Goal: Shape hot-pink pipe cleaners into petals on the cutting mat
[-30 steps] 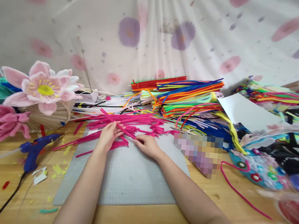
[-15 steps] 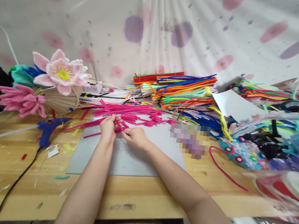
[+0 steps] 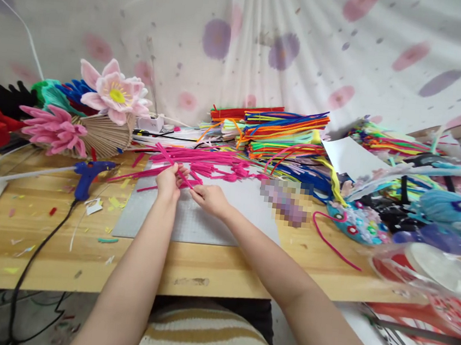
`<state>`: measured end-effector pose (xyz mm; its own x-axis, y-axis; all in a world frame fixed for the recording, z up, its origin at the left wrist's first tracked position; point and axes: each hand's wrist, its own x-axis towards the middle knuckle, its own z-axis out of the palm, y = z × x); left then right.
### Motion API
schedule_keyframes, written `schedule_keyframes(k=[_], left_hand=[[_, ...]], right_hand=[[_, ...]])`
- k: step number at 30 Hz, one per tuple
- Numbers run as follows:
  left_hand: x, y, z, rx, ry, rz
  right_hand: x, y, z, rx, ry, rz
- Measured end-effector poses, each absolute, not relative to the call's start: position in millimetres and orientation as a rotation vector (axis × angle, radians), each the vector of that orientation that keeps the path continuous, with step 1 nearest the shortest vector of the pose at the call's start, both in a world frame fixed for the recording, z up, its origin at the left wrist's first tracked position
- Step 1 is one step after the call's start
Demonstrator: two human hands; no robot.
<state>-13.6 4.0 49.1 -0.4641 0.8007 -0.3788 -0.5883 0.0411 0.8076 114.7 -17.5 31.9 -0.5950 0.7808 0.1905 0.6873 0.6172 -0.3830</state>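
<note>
My left hand (image 3: 168,181) is closed around a bright pink pipe cleaner (image 3: 166,158) that slants up to the left. My right hand (image 3: 210,199) pinches the same stem's lower end just right of the left hand. Both hands hover over the far edge of a grey cutting mat (image 3: 192,223). A heap of more pink pipe cleaners (image 3: 215,165) lies just behind them on the mat and the wooden table (image 3: 212,272).
A blue glue gun (image 3: 89,174) with a black cord lies left of the mat. Pink pipe-cleaner flowers (image 3: 115,92) stand at far left. Stacks of coloured pipe cleaners (image 3: 284,131) fill the back. Felt and yarn craft pieces (image 3: 357,224) crowd the right. Paper scraps litter the left.
The camera has pulled back and tilted down, so the table's near edge and my striped lap now show. Both hands have come closer together on the pink stem.
</note>
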Motion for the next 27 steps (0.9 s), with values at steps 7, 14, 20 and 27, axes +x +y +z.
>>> schedule_keyframes(k=[7,14,20,27], left_hand=[[-26,-7,44,0.597,1.145,1.328],[-26,-18,27,0.678,1.242,1.34],[-29,-13,17,0.646,1.217,1.483],[-29,-13,-1,0.579,1.173,1.589]], right_hand=[[104,-13,18,-1.425,-2.26,0.42],[97,-9,1,-1.399,-2.315,0.43],[104,3,2,-1.46,-2.192,0.501],[107,33,0,-1.575,-2.136,0.448]])
